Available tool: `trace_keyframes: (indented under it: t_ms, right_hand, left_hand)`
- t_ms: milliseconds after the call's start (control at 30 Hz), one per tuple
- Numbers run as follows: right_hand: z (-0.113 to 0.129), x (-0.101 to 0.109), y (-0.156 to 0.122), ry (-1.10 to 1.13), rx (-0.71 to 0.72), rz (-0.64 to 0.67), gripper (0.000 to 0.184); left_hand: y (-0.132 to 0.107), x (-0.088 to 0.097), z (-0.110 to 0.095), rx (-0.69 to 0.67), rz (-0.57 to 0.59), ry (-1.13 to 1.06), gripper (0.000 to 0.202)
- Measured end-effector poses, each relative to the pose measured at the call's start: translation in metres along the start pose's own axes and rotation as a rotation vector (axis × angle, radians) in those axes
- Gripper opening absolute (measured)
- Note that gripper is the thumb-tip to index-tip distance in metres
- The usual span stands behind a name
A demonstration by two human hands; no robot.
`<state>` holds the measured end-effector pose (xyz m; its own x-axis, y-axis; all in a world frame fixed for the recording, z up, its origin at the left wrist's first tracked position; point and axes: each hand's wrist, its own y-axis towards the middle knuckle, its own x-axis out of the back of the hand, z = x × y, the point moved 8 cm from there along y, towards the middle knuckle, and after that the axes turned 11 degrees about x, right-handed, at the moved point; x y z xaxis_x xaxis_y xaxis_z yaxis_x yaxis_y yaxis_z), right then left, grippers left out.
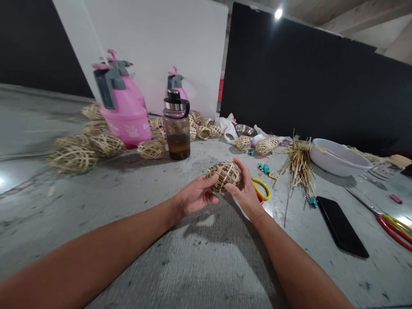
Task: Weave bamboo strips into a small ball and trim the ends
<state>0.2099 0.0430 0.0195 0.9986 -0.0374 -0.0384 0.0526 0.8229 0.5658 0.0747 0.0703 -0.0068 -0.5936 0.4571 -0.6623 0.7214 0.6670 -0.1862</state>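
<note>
Between my two hands, just above the grey tabletop [180, 266], is a small rounded woven ball [225, 175] of split bamboo-like strips with open gaps. My left hand [200, 194] grips its left end, thumb on the near side and fingers underneath. Around the right end curl the thumb and fingers of my right hand [245, 191]. Behind the right hand lies a pair of scissors with yellow and red handles [264, 189], partly hidden by that hand.
Pink spray bottles [127, 109] and a dark drink bottle [178, 133] stand left among several woven balls [73, 158]. To the right are a straw bundle [299, 165], a white basin [341, 161], teal binder clips [264, 168], a black phone [341, 227] and more scissors [391, 225].
</note>
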Motion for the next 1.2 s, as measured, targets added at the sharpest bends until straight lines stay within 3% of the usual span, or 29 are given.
trace_keyframes:
  t_ms: [167,367,467,633,733,867,1000,1100,1200]
  right_hand:
    - [-0.017,0.005,-0.002,0.015,-0.087,-0.056,0.082]
    - [-0.009,-0.001,0.0,0.109,-0.073,0.015,0.083]
    - [-0.01,0.001,0.0,0.139,-0.065,-0.014,0.085]
    - [-0.025,0.007,-0.004,0.161,-0.213,-0.093,0.064]
    - [-0.02,0.006,-0.004,0.205,-0.212,-0.078,0.059]
    - [-0.01,0.002,-0.002,0.221,-0.155,-0.036,0.068]
    - [-0.015,0.01,-0.003,0.146,-0.175,-0.142,0.073]
    - [-0.027,0.008,-0.005,0.165,-0.278,-0.135,0.067]
    - [-0.028,0.008,-0.003,0.21,-0.266,-0.136,0.061]
  left_hand:
    - [0.001,-0.006,0.003,-0.038,0.025,0.061,0.027]
    - [-0.001,-0.002,0.0,0.017,0.023,-0.024,0.019]
    - [0.0,-0.003,-0.002,-0.018,0.011,-0.015,0.019]
    - [-0.001,-0.011,0.004,-0.048,0.017,0.162,0.03]
    - [-0.002,-0.012,0.007,-0.007,0.079,0.174,0.038]
    - [-0.001,-0.005,0.007,0.048,0.097,0.116,0.038]
    - [0.0,-0.007,0.004,-0.035,0.062,0.178,0.033]
    - [0.001,-0.013,0.007,-0.075,0.048,0.269,0.031]
    - [0.0,-0.016,0.007,-0.083,0.056,0.301,0.031]
